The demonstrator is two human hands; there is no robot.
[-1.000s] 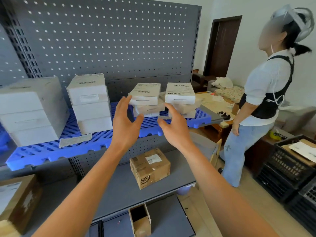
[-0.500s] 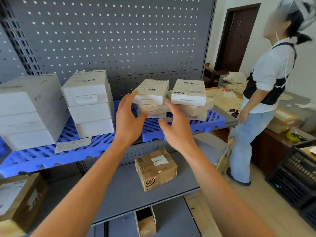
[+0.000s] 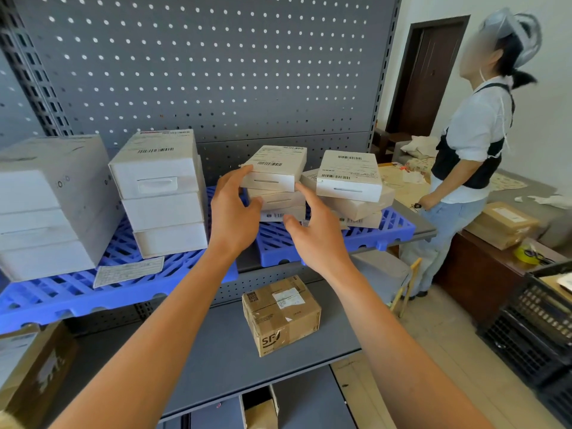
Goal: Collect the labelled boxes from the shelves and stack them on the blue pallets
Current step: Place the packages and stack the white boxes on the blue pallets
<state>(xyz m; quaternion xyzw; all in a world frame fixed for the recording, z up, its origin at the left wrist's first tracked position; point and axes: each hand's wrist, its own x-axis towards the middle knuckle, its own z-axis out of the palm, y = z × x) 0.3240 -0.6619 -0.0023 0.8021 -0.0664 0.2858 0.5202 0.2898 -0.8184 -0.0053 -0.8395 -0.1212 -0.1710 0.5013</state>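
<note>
Far left on your blue pallet (image 3: 74,300) sits a big white stack of boxes (image 3: 46,205); next to it stands a second stack of three white boxes (image 3: 161,193) with a barcode label on top; a loose paper slip (image 3: 128,271) lies flat on the pallet in front of them; down below, a brown box (image 3: 21,366) pokes in at the corner.

Your left hand (image 3: 232,212) is up at the small white labelled box (image 3: 274,168); its fingers (image 3: 240,176) are spread and touch the box's left front corner, but they do not wrap round it yet; your right hand (image 3: 315,233) is open too, with one fingertip near the right front corner; I cannot tell if it touches.

This box lies on top of a short pile on the second blue pallet (image 3: 337,239), just beside another pile of flat labelled boxes (image 3: 349,178) that looks a bit crooked.

The box looks small, stiff and likely light; its sides look smooth, so it may slip; I would hold it with a hand on each short side, and lift straight up so the boxes under it stay put.

On the grey shelf (image 3: 216,351) below rests a brown cardboard parcel (image 3: 281,314); far right, another person (image 3: 464,156) stands by a table (image 3: 483,264), well apart from you.
</note>
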